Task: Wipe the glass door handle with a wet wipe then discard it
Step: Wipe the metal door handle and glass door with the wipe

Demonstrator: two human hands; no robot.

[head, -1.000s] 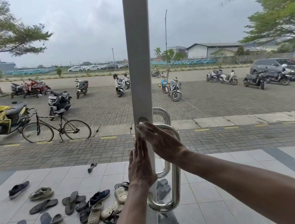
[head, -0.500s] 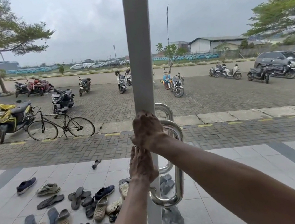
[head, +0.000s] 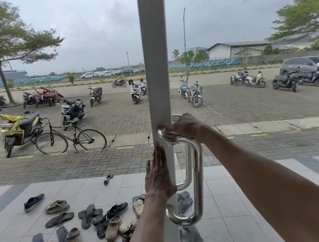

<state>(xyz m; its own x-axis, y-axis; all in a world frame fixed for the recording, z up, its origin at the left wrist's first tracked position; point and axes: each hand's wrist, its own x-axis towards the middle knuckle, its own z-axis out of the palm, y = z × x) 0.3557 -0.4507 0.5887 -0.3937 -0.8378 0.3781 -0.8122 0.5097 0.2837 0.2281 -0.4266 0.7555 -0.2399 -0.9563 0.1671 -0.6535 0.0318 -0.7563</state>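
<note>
The right hand (head: pixel 184 127) is curling over the top bend of the steel door handle (head: pixel 198 177), where the bar is turning in toward the door frame (head: pixel 157 57). Its grip is clamped around that bend, fingers wrapping over the far side. The wet wipe is not showing. It is probably lying under the palm, but that cannot be told from here.

The left hand (head: pixel 159 175) is pressing flat against the frame just left of the handle, about level with the middle of the bar. Its grip is apart, with straight fingers pointing up and holding nothing.

The step in hand looks like wiping the upper curve. To do it well, the right hand should be twisting around the tube as it is sliding, so the wipe is reaching the far side facing the glass and not only the near face. The mount at the frame is a tight corner, so fingertip pressure is needed there. From the bend, one slow pass down the long upright to the lower curve should be covering the rest. The left hand should be bracing the door firmly, since pressure on the handle could be swinging it.
</note>
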